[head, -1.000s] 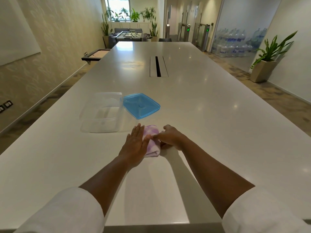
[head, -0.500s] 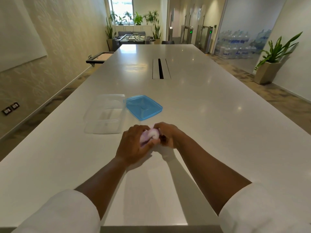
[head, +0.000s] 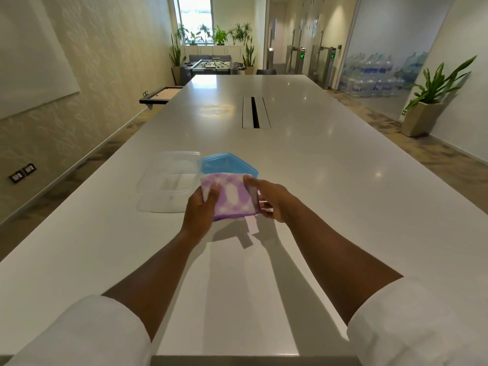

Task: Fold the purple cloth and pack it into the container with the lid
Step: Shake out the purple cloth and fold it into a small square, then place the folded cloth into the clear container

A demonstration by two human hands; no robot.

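The folded purple and white cloth (head: 232,196) is held up above the table, a small flat square with a white tag hanging from its lower edge. My left hand (head: 200,210) grips its left edge and my right hand (head: 272,198) grips its right edge. The clear container (head: 169,180) sits open and empty on the table just left of the cloth. Its blue lid (head: 224,165) lies flat behind the cloth, partly hidden by it.
A long white table (head: 317,194) stretches ahead, with a slotted cable hatch (head: 255,112) in its middle. A potted plant (head: 427,107) stands on the floor at the right. A small shelf (head: 161,95) juts from the left wall.
The cloth lay pressed on the table under both hands. Both hands have closed on it and lifted it, now holding it spread as a flat square in front of the lid.
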